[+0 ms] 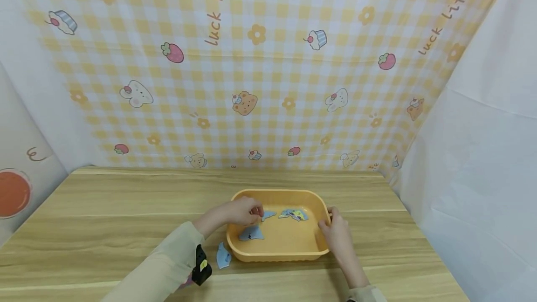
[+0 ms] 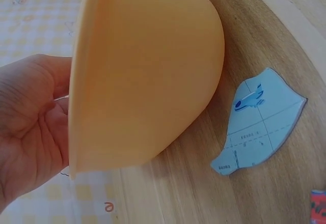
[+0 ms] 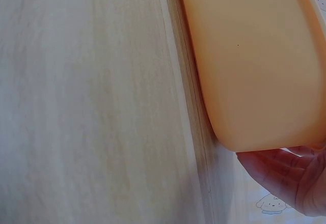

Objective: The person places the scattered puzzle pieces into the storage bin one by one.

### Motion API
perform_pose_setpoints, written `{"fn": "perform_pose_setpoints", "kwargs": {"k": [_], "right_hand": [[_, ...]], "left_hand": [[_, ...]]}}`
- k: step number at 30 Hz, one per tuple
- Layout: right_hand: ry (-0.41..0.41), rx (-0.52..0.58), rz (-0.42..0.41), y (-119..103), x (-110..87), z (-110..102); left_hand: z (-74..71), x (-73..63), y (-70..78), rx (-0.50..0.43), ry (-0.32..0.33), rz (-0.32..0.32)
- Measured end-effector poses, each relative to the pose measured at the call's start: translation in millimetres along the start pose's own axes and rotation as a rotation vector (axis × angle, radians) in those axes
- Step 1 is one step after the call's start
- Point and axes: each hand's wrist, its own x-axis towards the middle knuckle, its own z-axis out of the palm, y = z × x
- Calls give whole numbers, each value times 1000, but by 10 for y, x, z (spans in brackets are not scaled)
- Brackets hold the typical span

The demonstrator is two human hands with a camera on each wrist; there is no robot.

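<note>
Tray (image 1: 289, 242), orange-yellow and round-cornered, stands on the wood-grained counter (image 1: 126, 227). At the tray's right end, the right hand (image 1: 337, 231) grips the rim, thumb to the inside. The left hand (image 1: 241, 211) reaches over the tray's left end with its fingers bent, the tips right by a small blue piece (image 1: 268, 216) inside; whether they pinch it I cannot tell. Towards the tray's front left corner, a larger blue piece (image 1: 252, 233) lies inside. Near the tray's back, right of the small one, lies a yellow-and-blue piece (image 1: 293, 214). Outside, just beside the tray's front left corner, a loose blue piece (image 2: 262, 124) with a dark blue drawing rests on the counter. Behind the tray hangs a yellow-checked cloth (image 1: 268, 69).
</note>
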Motion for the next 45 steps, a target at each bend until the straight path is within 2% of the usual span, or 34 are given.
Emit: {"fn": "perform_pose_setpoints", "kwargs": {"k": [5, 14, 22, 28, 36, 40, 45], "right_hand": [[1, 5, -5, 3, -1, -1], [0, -3, 0, 9, 2, 1], [-9, -6, 3, 4, -2, -4], [-6, 1, 5, -2, -6, -5], [-5, 15, 4, -1, -8, -4], [2, 11, 0, 0, -8, 0], [3, 2, -3, 1, -9, -1]], "left_hand": [[-21, -16, -42, 18, 39, 55], [-60, -43, -106, -94, 112, 88], [-126, -116, -119, -180, 277, 13], [-155, -171, -200, -207, 393, -4], [-180, -235, -263, -260, 498, -27], [-201, -273, -303, -255, 553, -51], [-237, -334, -352, -252, 578, -79]]}}
